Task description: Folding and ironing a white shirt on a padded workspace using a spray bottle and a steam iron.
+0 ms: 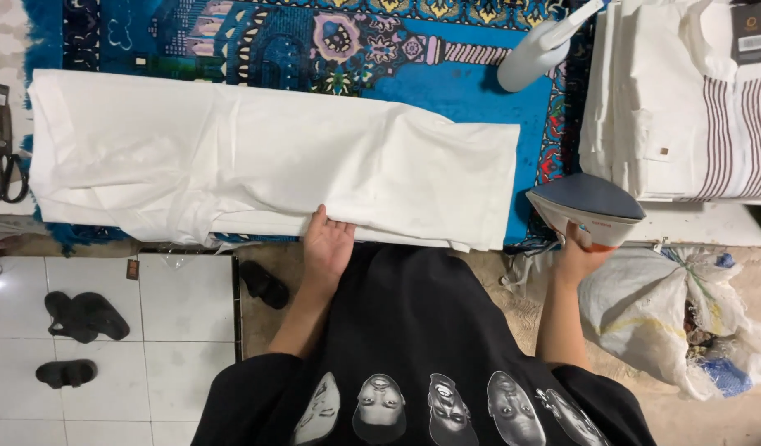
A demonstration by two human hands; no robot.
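Note:
A long white folded garment (256, 161) lies flat across a blue patterned rug (480, 91) that covers the work surface. My left hand (327, 244) rests on the garment's near edge, palm down with fingers together, holding nothing. My right hand (579, 252) grips the handle of a clothes iron (587, 211), which has a dark top and a white and orange body. The iron is held off the right end of the garment, over the rug's right edge, with its underside facing away.
A stack of folded white shirts (686, 99) with brown stripes lies at the right. A white spray bottle (537, 54) lies on the rug. Black scissors (2, 169) are at the far left. Dark sandals (83, 318) sit on the tiled floor; a filled white sack (645, 314) lies lower right.

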